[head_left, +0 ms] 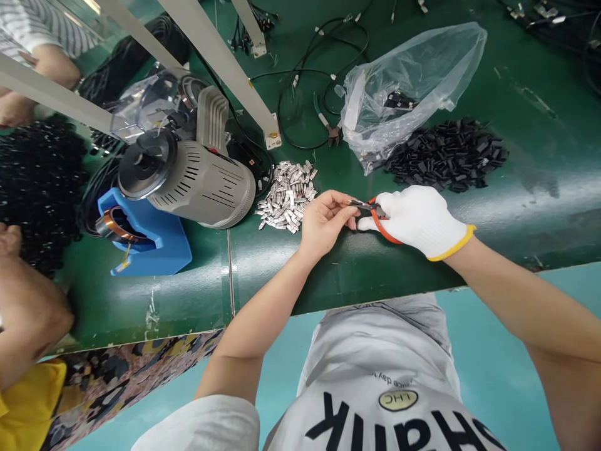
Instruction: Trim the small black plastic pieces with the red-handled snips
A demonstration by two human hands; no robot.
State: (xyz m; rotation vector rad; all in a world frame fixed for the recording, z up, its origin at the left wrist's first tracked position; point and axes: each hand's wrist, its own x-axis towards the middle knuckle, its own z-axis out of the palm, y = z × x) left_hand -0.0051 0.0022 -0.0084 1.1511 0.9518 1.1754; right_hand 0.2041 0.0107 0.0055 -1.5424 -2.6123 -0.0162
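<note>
My right hand (417, 219), in a white knit glove with a yellow cuff, is closed around orange-handled pliers (387, 232). The pliers' jaws point left, towards my bare left hand (323, 224). Its thumb and fingers are pinched together at the jaw tips, on something too small and covered to make out. Just left of my left hand lies a heap of small silver metal connectors (287, 195). Beyond my right hand is a heap of small black plastic pieces (448, 153), beside a clear plastic bag (422, 69) with some dark pieces inside.
A grey motor-like machine (201, 181) and a blue tape dispenser (173, 254) stand to the left on the green table (272, 275). Side cutters (332, 133) and black cables (305, 69) lie farther back. White frame legs (225, 56) rise nearby. Other people's arms (28, 294) are at the left.
</note>
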